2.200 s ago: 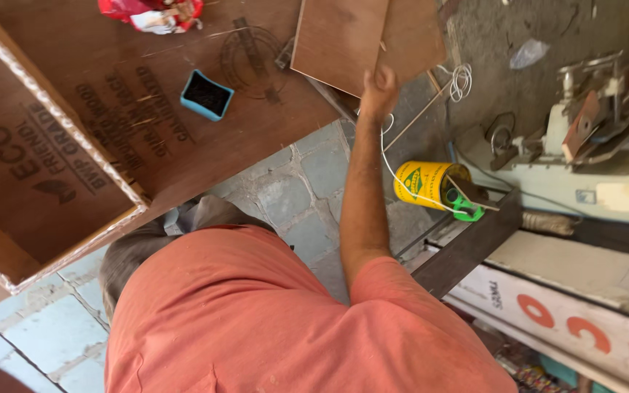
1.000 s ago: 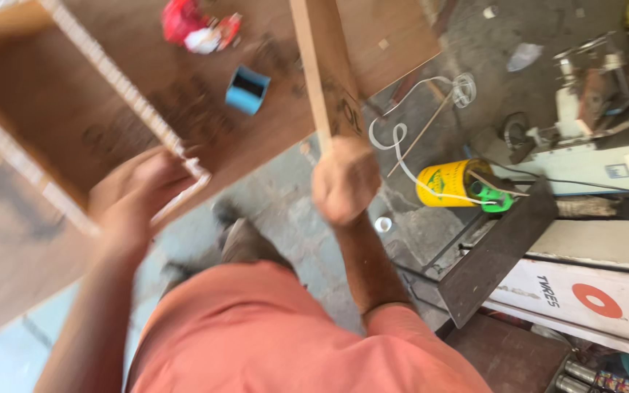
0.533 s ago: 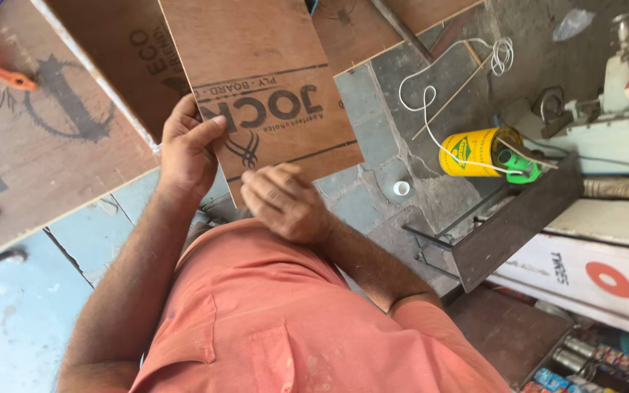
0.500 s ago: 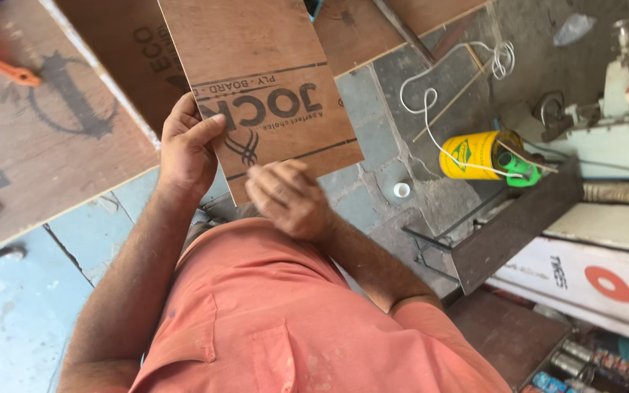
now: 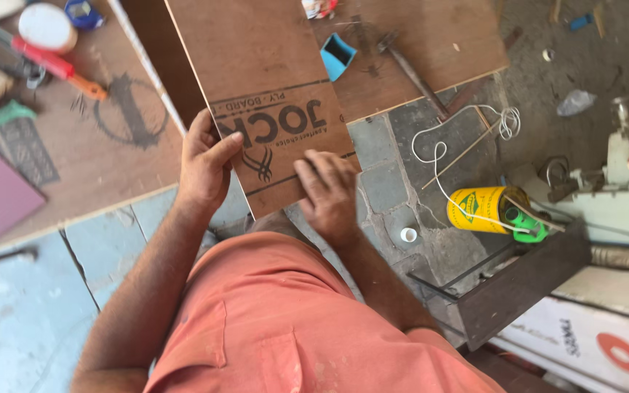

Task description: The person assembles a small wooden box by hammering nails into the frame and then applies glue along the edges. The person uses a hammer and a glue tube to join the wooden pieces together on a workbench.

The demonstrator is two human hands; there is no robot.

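Note:
A brown plywood board [image 5: 263, 80] with black printing is tilted up in front of me, its near end low over the paved floor. My left hand [image 5: 204, 164] grips its left edge, thumb across the printed face. My right hand [image 5: 327, 191] lies on the board's near right corner, fingers curled over the face and lower edge. Behind it rests a larger plywood sheet [image 5: 431, 51] with a small blue box [image 5: 338, 55] on it.
A yellow can with green cap [image 5: 488, 211] and a white cord [image 5: 445, 164] lie on the floor at right, beside a dark wooden plank [image 5: 525, 280]. At left, another board [image 5: 74, 145] carries a red-handled tool [image 5: 56, 67] and a white disc [image 5: 46, 26].
From holding boards apart at arm's length, both hands have come onto one board, now held close in front of me. Over the last half second little has shifted.

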